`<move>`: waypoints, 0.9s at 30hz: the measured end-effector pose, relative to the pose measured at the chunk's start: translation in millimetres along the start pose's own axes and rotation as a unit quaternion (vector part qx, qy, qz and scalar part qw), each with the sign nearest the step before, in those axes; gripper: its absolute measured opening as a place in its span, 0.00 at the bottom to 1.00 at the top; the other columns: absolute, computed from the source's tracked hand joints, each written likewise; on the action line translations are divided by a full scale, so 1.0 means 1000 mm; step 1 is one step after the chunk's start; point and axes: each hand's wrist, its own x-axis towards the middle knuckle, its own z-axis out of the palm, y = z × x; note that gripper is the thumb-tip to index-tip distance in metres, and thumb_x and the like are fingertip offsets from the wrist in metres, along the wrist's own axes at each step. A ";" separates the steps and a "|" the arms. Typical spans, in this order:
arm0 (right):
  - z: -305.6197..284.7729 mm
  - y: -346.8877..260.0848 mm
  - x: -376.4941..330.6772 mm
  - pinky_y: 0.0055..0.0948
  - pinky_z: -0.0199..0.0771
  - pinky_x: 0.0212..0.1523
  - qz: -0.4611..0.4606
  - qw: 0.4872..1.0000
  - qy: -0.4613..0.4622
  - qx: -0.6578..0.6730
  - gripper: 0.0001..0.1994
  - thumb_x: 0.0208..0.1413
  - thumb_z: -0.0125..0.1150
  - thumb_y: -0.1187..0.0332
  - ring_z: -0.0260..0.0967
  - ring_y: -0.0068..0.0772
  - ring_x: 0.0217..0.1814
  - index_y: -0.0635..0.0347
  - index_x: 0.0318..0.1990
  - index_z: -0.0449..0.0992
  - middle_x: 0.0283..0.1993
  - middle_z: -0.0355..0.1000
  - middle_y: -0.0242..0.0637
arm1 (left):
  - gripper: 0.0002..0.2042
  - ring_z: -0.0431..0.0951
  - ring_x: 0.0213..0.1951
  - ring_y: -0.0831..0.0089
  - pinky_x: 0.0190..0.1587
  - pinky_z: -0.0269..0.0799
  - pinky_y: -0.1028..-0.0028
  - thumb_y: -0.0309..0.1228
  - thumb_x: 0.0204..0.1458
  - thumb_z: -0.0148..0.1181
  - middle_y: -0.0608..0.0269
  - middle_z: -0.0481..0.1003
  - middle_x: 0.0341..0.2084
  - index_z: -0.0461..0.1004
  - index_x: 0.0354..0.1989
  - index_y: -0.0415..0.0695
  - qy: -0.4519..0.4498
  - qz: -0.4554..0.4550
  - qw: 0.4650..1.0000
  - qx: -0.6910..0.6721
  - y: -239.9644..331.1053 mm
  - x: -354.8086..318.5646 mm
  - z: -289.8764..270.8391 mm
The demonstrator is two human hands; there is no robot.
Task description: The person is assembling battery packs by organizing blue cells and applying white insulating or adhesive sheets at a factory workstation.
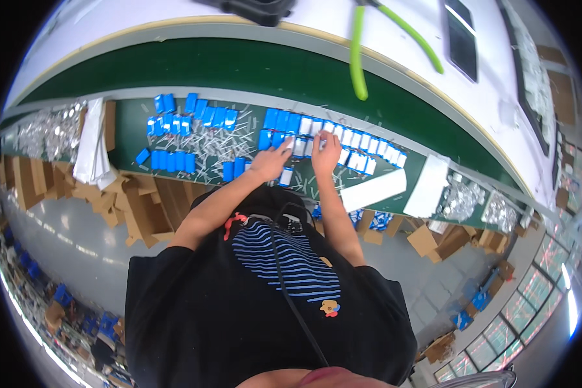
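Observation:
Two long rows of small blue-wrapped blocks, with the look of battery packs, lie on the green bench. Toward the right, the blocks carry white faces [347,138]; at the left end the blocks [279,120] are plain blue. My left hand [271,163] reaches over the near row, fingertips closed together at a white-faced block. Beside it, my right hand [327,154] bends its fingers down onto the rows, thumb and fingers close together. What lies between the fingertips of either hand is too small to make out.
Loose white strips [207,145] are scattered left of my hands, among more blue blocks [173,161]. A white sheet [374,190] and a white board [427,186] lie to the right. Clear bags [462,197] stand beyond. Green-handled pliers [357,58] rest on the upper shelf. Cardboard boxes [145,210] line the near side.

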 end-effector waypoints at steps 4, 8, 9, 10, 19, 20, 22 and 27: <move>-0.040 0.059 -0.077 0.38 0.71 0.43 0.211 0.944 0.226 -0.116 0.11 0.52 0.65 0.64 0.70 0.41 0.44 0.60 0.39 0.77 0.36 0.73 0.39 | 0.29 0.80 0.36 0.55 0.35 0.79 0.61 0.26 0.49 0.57 0.64 0.50 0.72 0.62 0.62 0.48 -0.048 -0.010 0.999 0.001 -0.002 -0.002 -0.013; -0.069 0.092 -0.132 0.40 0.73 0.46 0.618 0.689 0.269 -0.267 0.17 0.54 0.65 0.61 0.71 0.44 0.48 0.63 0.46 0.76 0.41 0.75 0.46 | 0.29 0.80 0.35 0.57 0.35 0.78 0.61 0.25 0.50 0.57 0.63 0.50 0.72 0.61 0.64 0.49 0.013 -0.009 1.000 -0.001 -0.005 -0.003 -0.030; -0.076 0.097 -0.142 0.39 0.73 0.47 0.618 0.704 0.278 -0.211 0.17 0.54 0.65 0.62 0.71 0.44 0.48 0.64 0.47 0.76 0.42 0.75 0.46 | 0.29 0.80 0.35 0.58 0.36 0.78 0.62 0.25 0.50 0.57 0.62 0.52 0.71 0.61 0.63 0.49 0.006 -0.018 0.999 -0.032 -0.005 -0.005 -0.037; -0.084 0.103 -0.151 0.38 0.74 0.47 0.614 0.719 0.286 -0.154 0.18 0.54 0.65 0.63 0.72 0.44 0.48 0.65 0.48 0.75 0.43 0.75 0.47 | 0.28 0.80 0.35 0.60 0.36 0.77 0.63 0.25 0.51 0.57 0.61 0.54 0.69 0.62 0.63 0.48 0.000 -0.031 0.998 -0.062 -0.003 -0.010 -0.045; -0.138 0.079 -0.175 0.33 0.75 0.47 0.466 0.763 0.300 0.333 0.23 0.53 0.64 0.72 0.75 0.43 0.45 0.69 0.57 0.70 0.50 0.76 0.49 | 0.21 0.78 0.37 0.67 0.41 0.74 0.70 0.25 0.55 0.57 0.58 0.66 0.58 0.69 0.58 0.46 0.037 -0.004 0.952 -0.303 -0.002 -0.026 -0.085; -0.155 0.053 -0.167 0.32 0.75 0.46 0.446 0.752 0.260 0.411 0.23 0.53 0.63 0.73 0.76 0.42 0.44 0.69 0.58 0.70 0.49 0.76 0.48 | 0.19 0.77 0.39 0.68 0.41 0.74 0.71 0.25 0.56 0.57 0.58 0.67 0.56 0.69 0.57 0.46 0.042 -0.007 0.940 -0.337 0.000 -0.026 -0.095; -0.185 0.010 -0.153 0.29 0.76 0.42 0.391 0.714 0.178 0.553 0.24 0.52 0.61 0.76 0.77 0.40 0.42 0.69 0.59 0.69 0.48 0.77 0.47 | 0.17 0.77 0.41 0.69 0.43 0.73 0.72 0.26 0.57 0.56 0.59 0.68 0.54 0.71 0.56 0.45 0.054 -0.006 0.912 -0.407 0.009 -0.020 -0.115; -0.229 0.007 -0.166 0.30 0.75 0.46 0.305 0.742 -0.140 0.580 0.28 0.49 0.61 0.78 0.75 0.36 0.45 0.70 0.61 0.68 0.51 0.76 0.46 | 0.17 0.75 0.48 0.64 0.50 0.73 0.70 0.29 0.60 0.56 0.56 0.69 0.56 0.71 0.58 0.47 0.032 -0.109 0.703 -0.702 0.032 0.009 -0.147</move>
